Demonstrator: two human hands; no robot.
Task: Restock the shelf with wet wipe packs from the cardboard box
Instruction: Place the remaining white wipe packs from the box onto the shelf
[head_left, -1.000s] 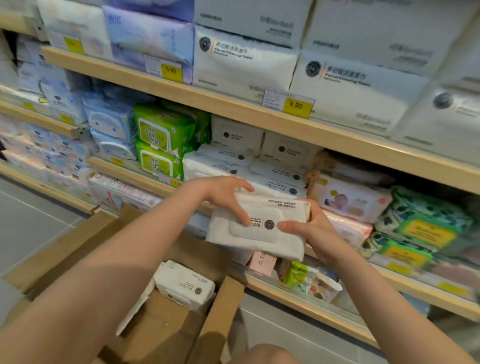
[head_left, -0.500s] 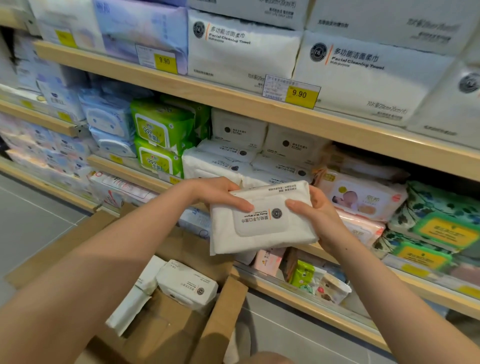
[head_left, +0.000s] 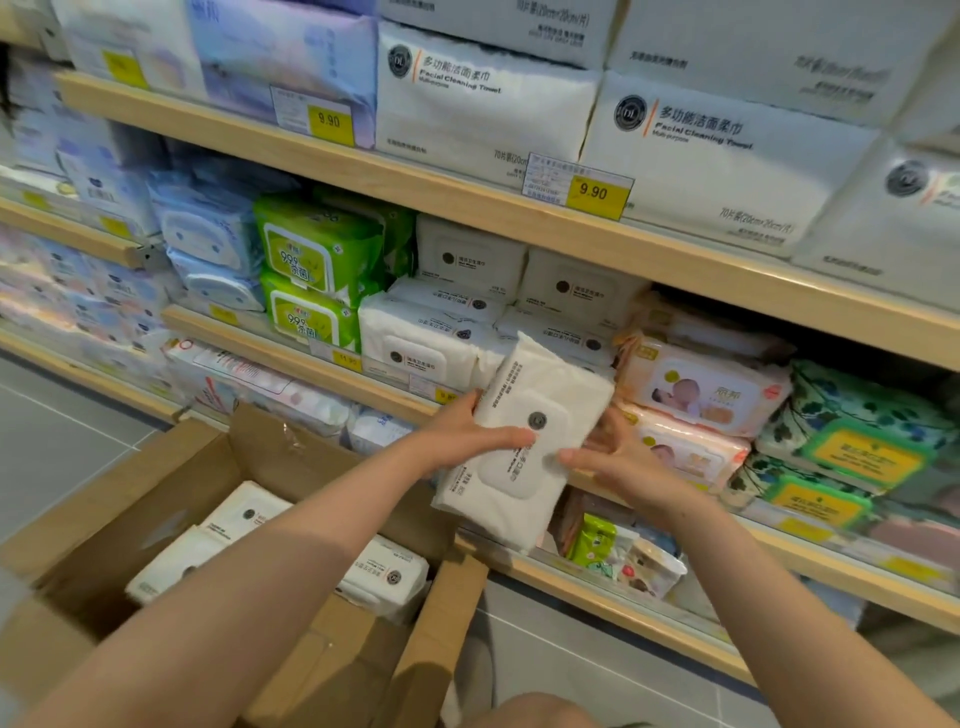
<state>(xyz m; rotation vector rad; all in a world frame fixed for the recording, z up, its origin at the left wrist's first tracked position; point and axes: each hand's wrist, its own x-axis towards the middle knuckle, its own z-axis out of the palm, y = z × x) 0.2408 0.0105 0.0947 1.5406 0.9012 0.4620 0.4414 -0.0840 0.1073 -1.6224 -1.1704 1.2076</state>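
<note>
While tilted before the shelf (head_left: 322, 364), one white pack (head_left: 524, 441) clamped between fingers of left hand (head_left: 462, 431) and right hand (head_left: 623, 467); three packs (head_left: 384, 577) visible in box (head_left: 332, 457).

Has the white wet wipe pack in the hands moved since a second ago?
Yes. The white wet wipe pack has turned from lying level to tilted, its far end now up against the white stacked packs.

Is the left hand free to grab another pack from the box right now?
Probably not: the left hand is gripping the white pack with the right hand. The cardboard box lies open below.
</note>
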